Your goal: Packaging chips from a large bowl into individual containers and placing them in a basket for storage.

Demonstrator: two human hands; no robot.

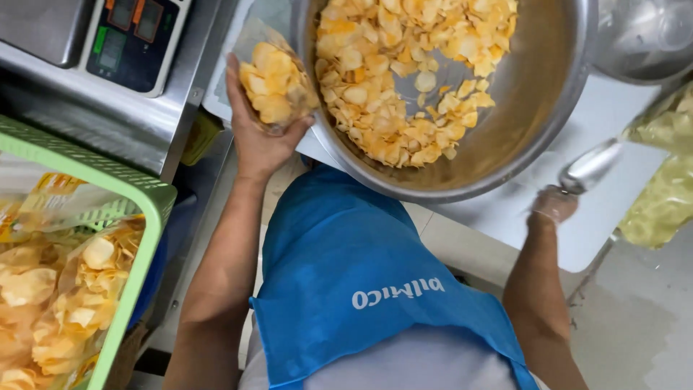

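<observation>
The left hand (256, 137) gripped a part-filled chip bag (276, 81) at the bowl's (538, 94) nine o'clock; the blurred right hand (552, 206) seemingly clutched a metal scoop (590, 166). Filling was underway; more chips (404, 72) needed scooping.

A clear plastic bag of chips (276, 85), filled with pale yellow slices, is gripped from below by the left hand (256, 137). Further filled clear bags (54, 289), some with yellow-orange print, lie in a green basket (141, 249) left of and below that hand. Above-left of it, a scale panel (133, 36) carries dark rectangular screens. Beside the right hand (552, 206), to its right, lie yellowish clear bags (660, 180).
</observation>
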